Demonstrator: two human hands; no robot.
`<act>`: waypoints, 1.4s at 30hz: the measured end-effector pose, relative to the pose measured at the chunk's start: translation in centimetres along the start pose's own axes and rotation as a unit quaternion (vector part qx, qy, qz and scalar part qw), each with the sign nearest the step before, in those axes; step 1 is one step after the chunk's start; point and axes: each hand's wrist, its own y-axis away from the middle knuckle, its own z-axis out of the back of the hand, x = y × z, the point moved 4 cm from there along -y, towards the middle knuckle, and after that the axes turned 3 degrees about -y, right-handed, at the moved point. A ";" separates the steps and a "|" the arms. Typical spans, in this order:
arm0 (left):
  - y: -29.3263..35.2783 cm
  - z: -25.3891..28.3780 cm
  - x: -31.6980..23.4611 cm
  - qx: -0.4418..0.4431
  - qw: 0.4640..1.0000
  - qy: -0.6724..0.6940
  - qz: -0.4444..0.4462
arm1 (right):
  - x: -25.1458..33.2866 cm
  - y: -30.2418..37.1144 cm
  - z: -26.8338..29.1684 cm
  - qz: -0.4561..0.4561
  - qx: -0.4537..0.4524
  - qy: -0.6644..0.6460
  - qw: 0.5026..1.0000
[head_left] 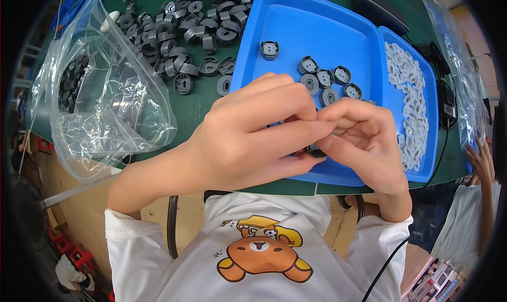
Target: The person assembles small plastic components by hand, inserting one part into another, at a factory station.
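Observation:
My left hand (253, 125) and my right hand (364, 135) meet over the near part of a blue tray (269, 19), fingertips pressed together. A dark grey plastic housing (317, 151) shows partly below the left fingers, which close around it. The right thumb and forefinger are pinched at the same spot; whatever lies between them is hidden. Just beyond my hands, several round grey housings (325, 78) lie in the tray, some with white inserts inside. Small white plastic pieces (409, 98) fill the narrower right compartment.
Loose grey housings (203, 25) are heaped on the green table (195, 114) at the far left. A clear plastic bag (111, 101) with dark parts stands at left. A black device (380, 10) and cable sit behind the tray. Another person's hand (479, 159) touches plastic wrap at right.

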 end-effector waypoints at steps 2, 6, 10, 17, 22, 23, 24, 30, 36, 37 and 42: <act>0.0 0.0 0.1 0.001 1.000 -0.003 -0.002 | -0.1 -0.1 0.1 0.007 0.001 0.003 1.000; 0.0 -0.2 0.0 0.004 1.000 0.005 0.016 | 0.4 -0.1 0.2 -0.039 0.030 0.021 0.999; -0.3 0.0 0.1 0.003 1.000 0.007 0.013 | 0.1 0.1 0.4 -0.029 0.024 -0.045 0.998; -0.1 -0.2 0.1 -0.005 1.000 0.011 0.007 | 0.1 0.0 -0.1 -0.015 0.034 -0.010 0.999; -0.1 -0.1 0.1 0.006 1.000 0.001 -0.004 | -0.3 -0.1 -0.3 0.016 0.042 0.018 0.999; 0.0 -0.2 0.1 0.000 1.000 -0.003 -0.008 | -0.3 0.0 -0.4 0.029 0.035 0.035 0.998; 0.1 -0.1 0.1 -0.006 1.000 -0.008 -0.012 | -0.2 0.0 -0.5 0.042 0.028 0.052 0.997; -0.3 0.3 0.3 -0.003 1.000 -0.004 0.029 | -0.1 -0.1 -0.2 -0.031 0.013 -0.060 0.998; -0.3 0.3 0.4 0.013 1.000 0.009 0.018 | 0.6 0.1 0.8 -0.096 0.024 -0.040 0.994; -0.3 0.2 0.5 0.014 1.000 0.012 0.017 | 0.5 0.1 0.8 -0.096 0.021 -0.040 0.994; -0.3 0.4 0.2 0.009 1.000 0.017 0.025 | 0.7 0.0 0.2 -0.060 0.031 -0.013 0.998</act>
